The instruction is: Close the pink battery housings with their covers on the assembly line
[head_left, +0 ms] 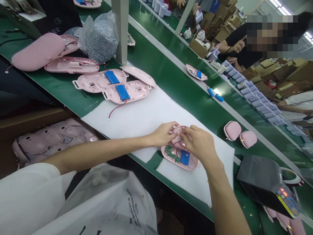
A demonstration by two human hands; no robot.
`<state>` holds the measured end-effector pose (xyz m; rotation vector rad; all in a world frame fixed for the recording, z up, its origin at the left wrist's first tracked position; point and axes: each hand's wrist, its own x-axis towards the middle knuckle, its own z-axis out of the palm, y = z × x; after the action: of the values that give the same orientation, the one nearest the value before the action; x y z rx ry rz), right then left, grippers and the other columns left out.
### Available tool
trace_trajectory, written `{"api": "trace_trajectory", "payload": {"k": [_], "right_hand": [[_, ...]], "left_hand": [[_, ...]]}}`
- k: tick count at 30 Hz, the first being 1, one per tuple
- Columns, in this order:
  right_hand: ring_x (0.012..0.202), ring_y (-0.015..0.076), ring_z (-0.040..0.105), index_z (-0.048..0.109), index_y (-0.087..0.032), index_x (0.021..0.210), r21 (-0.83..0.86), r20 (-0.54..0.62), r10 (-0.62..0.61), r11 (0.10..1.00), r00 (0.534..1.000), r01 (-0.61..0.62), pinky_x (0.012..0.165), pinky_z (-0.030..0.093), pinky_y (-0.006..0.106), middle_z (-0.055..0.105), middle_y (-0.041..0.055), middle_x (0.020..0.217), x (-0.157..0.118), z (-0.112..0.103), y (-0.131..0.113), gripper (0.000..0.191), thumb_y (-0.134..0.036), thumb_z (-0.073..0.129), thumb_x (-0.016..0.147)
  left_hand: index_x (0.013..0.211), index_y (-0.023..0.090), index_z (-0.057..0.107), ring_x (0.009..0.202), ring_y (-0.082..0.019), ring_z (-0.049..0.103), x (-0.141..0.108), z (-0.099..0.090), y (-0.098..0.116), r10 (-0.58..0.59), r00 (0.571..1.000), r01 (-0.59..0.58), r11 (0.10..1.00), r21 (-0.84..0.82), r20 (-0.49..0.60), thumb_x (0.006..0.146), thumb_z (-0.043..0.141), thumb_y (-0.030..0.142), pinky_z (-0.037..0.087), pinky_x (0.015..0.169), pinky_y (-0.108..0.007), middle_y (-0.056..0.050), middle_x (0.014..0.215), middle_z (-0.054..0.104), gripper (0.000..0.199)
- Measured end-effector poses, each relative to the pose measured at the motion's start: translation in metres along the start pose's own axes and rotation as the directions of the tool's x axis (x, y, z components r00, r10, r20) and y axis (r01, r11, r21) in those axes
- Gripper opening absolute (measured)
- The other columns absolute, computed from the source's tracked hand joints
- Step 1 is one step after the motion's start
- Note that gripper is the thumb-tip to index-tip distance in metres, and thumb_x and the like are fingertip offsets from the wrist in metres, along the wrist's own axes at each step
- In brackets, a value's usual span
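Note:
A pink shell half (pixel 192 165) with a green circuit board (pixel 171 154) and a blue battery (pixel 185 158) lies on the white foam sheet (pixel 137 120). Just beyond it, a second pink shell piece (pixel 176 131) is tilted up, joined by thin wires. My left hand (pixel 165 133) grips the left edge of this second piece, thumb on its inside. My right hand (pixel 199 143) is at its right side, fingers bent and pinched together over it; whether a small part is between the fingertips is hidden.
Pink shells with blue batteries (pixel 122 92) lie at the upper left, near a metal post (pixel 121 32) and a filled plastic bag (pixel 101 40). A dark box-shaped device (pixel 259 179) stands at right. Boxed shells (pixel 52 138) sit below left. A person (pixel 259 42) works across the bench.

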<state>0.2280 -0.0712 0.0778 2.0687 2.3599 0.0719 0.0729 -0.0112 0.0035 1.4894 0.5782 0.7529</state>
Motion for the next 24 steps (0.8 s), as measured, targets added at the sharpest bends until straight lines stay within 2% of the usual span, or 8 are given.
{"api": "trace_trajectory", "payload": {"k": [3,6,8,12,16,18,20,24], "right_hand": [[0.058,0.0149,0.044,0.064,-0.019,0.069,-0.005,-0.035,0.149,0.989,0.988,-0.15,0.052,0.022,0.028,0.054,0.0025,0.069,0.004,-0.002,-0.004,0.018,-0.033,0.063,0.08],[0.058,0.0149,0.046,0.057,-0.019,0.064,0.048,-0.099,0.263,0.965,0.96,-0.259,0.052,0.023,0.027,0.056,0.0018,0.071,0.009,-0.008,0.005,0.032,-0.045,0.075,0.068],[0.056,0.0147,0.046,0.058,-0.02,0.067,0.118,-0.071,0.311,0.946,0.948,-0.302,0.051,0.024,0.027,0.057,0.0007,0.07,0.012,-0.012,0.016,0.037,-0.051,0.077,0.064],[0.055,0.0157,0.049,0.069,-0.023,0.075,0.271,0.078,0.242,0.928,0.967,-0.254,0.053,0.029,0.027,0.059,-0.0001,0.063,0.012,-0.013,0.034,0.029,-0.051,0.069,0.072],[0.059,0.0163,0.054,0.071,-0.023,0.074,0.33,0.037,0.144,0.932,0.989,-0.148,0.055,0.031,0.028,0.064,0.0006,0.066,0.009,-0.01,0.032,0.025,-0.047,0.063,0.079],[0.059,0.0161,0.055,0.071,-0.023,0.074,0.319,-0.043,0.086,0.945,0.995,-0.067,0.055,0.033,0.028,0.064,-0.0002,0.066,0.004,-0.01,0.028,0.026,-0.046,0.063,0.082],[0.06,0.0158,0.055,0.07,-0.023,0.074,0.256,-0.213,0.002,0.965,0.977,0.053,0.054,0.034,0.028,0.064,-0.0006,0.066,-0.009,-0.011,0.021,0.028,-0.045,0.061,0.087],[0.06,0.0155,0.054,0.065,-0.021,0.077,-0.072,-0.551,-0.209,0.976,0.808,0.203,0.058,0.039,0.03,0.065,-0.0004,0.07,-0.055,0.001,-0.006,0.017,-0.026,0.06,0.093]], "left_hand": [[0.103,0.015,0.06,0.089,-0.019,0.067,-0.001,-0.001,0.002,-0.002,1.0,0.002,1.0,0.029,0.007,0.084,0.053,0.013,0.054,0.079,-0.031,-0.006,0.098,0.07,0.02],[0.103,0.015,0.06,0.089,-0.019,0.067,-0.004,-0.001,0.003,-0.017,1.0,0.016,0.999,0.038,0.017,0.085,0.053,0.016,0.054,0.078,-0.032,-0.006,0.099,0.07,0.019],[0.103,0.015,0.059,0.088,-0.019,0.066,-0.005,-0.002,0.002,-0.025,1.0,0.024,0.999,0.042,0.015,0.086,0.054,0.017,0.054,0.077,-0.031,-0.006,0.097,0.07,0.018],[0.104,0.015,0.057,0.086,-0.02,0.065,-0.005,-0.003,-0.001,-0.044,0.999,0.045,0.996,0.073,-0.011,0.085,0.055,0.019,0.054,0.075,-0.032,-0.005,0.095,0.068,0.02],[0.103,0.014,0.062,0.09,-0.022,0.065,0.0,-0.005,0.002,-0.023,0.998,0.018,0.996,0.085,0.059,0.085,0.062,0.033,0.051,0.081,-0.033,-0.007,0.099,0.068,0.026],[0.1,0.013,0.064,0.09,-0.021,0.064,-0.001,-0.006,0.004,0.028,0.994,-0.038,0.995,0.091,0.105,0.088,0.06,0.038,0.05,0.083,-0.032,-0.006,0.097,0.069,0.028],[0.103,0.013,0.063,0.087,-0.02,0.064,-0.006,-0.008,0.006,0.082,0.985,-0.103,0.986,0.134,0.153,0.092,0.054,0.036,0.05,0.081,-0.03,-0.006,0.095,0.069,0.027],[0.114,0.018,0.063,0.09,-0.019,0.067,-0.018,-0.022,0.014,0.101,0.912,-0.222,0.936,0.272,0.398,0.092,0.049,0.02,0.051,0.084,-0.03,-0.007,0.102,0.072,0.026]]}}
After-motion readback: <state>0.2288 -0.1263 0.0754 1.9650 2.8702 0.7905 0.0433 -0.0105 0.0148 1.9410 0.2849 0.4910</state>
